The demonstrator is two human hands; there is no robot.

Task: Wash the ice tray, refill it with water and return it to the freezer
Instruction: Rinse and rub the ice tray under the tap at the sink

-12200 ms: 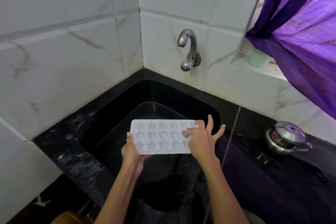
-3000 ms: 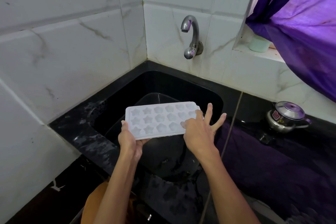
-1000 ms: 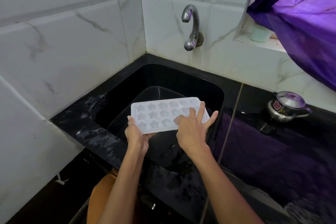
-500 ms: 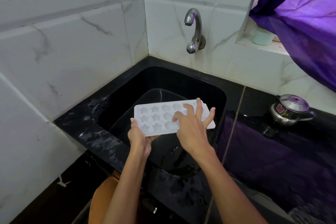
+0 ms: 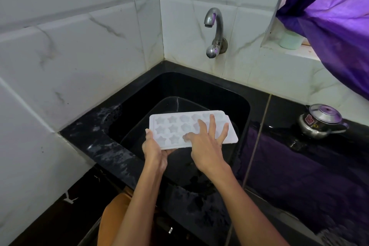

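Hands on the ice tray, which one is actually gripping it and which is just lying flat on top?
The left hand grips the ice tray at its near left corner, thumb on top. The right hand lies spread over the star moulds.

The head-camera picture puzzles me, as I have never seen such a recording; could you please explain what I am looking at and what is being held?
There is no machine here. A person wears one wide-angle camera on the head, looking forward and down, so the two bare arms entering from below are that person's own.

The left hand grips the near left corner of a white plastic ice tray with star-shaped cells, holding it roughly level over a black sink. The right hand lies on top of the tray, its fingers spread and straight across the cells.

On the tiled wall behind is a curved metal tap; no water shows running from it. To the right, a small steel pot with a lid stands on the black counter, and a purple curtain hangs above.
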